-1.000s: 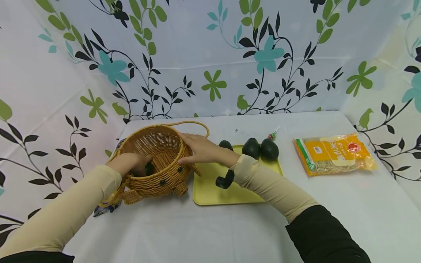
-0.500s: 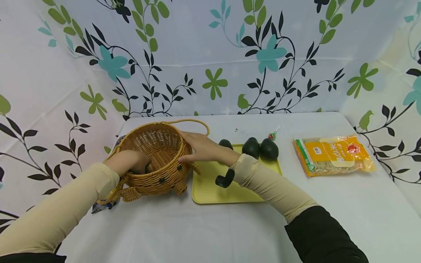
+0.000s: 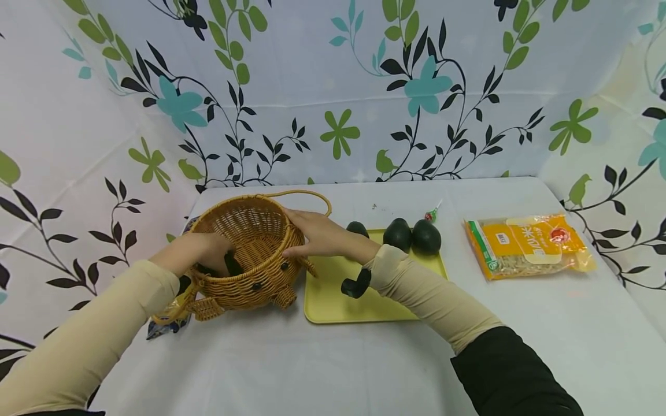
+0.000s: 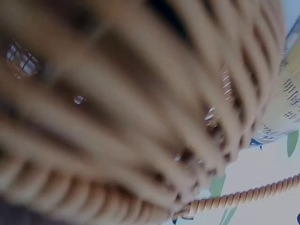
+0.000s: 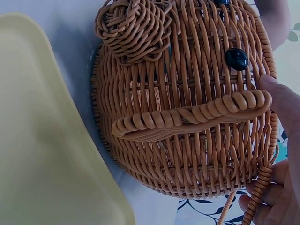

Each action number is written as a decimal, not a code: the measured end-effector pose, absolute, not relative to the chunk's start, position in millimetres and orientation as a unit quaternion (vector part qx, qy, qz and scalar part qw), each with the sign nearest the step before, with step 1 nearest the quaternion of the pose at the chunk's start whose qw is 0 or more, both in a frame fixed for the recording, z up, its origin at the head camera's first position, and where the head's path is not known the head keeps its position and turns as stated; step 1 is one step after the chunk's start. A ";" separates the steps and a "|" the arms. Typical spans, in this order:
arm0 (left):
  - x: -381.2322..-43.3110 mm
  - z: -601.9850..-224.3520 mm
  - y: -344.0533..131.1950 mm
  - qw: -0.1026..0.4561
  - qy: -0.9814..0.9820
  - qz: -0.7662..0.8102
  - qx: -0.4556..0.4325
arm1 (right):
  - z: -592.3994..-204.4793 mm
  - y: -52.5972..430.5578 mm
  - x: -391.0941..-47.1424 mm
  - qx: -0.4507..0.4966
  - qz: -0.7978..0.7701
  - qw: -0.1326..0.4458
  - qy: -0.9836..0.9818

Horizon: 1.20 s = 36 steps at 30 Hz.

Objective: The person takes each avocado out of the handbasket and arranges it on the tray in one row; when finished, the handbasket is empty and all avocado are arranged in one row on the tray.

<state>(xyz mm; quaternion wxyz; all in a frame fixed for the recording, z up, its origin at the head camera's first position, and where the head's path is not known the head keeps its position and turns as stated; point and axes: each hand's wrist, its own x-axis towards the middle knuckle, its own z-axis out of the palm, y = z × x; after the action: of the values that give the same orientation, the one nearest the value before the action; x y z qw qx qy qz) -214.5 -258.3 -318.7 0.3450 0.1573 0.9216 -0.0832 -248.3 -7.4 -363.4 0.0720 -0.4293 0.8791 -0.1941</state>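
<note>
My left hand [image 3: 208, 251] reaches over the near-left rim into a wicker basket [image 3: 234, 293] with an animal face. Its fingers grip a dark green avocado [image 3: 233, 264], mostly hidden by the hand and the basket wall. My right hand [image 3: 326, 237] grips the basket's right rim, thumb on the outside near a black bead eye [image 5: 236, 59] and other fingers by the thin handle [image 3: 304, 192]. The left wrist view is filled with blurred wickerwork [image 4: 140, 93]; the left hand does not show there.
Right of the basket lies a yellow tray [image 3: 325, 303], with several avocados [image 3: 426, 237] at its far side. A small lollipop [image 3: 431, 215] lies behind it. An orange bag of grain [image 3: 531, 245] sits farther right. A blue-and-yellow packet [image 3: 169, 328] pokes out left of the basket.
My left hand went deeper into the basket, then rose slightly, with the avocado showing again beside its fingers. My right hand stays on the rim.
</note>
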 end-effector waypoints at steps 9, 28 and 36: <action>-208.1 -303.2 -258.1 0.258 0.954 -0.031 0.149 | -365.0 -8.0 -245.4 -0.431 -0.184 0.068 0.881; -192.0 -283.9 -236.5 0.118 0.987 0.050 0.097 | -362.6 11.2 -249.8 -0.427 -0.180 0.050 0.885; -179.5 -269.9 -217.3 0.077 0.991 0.067 0.090 | -359.2 40.4 -254.7 -0.413 -0.210 0.043 0.885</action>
<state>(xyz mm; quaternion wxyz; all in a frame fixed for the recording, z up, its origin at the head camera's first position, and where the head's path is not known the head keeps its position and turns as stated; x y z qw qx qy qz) -179.5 -217.3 -269.9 0.0774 0.0899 0.9907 0.0666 -254.7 40.4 -359.2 0.0431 -0.4128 0.8853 -0.2097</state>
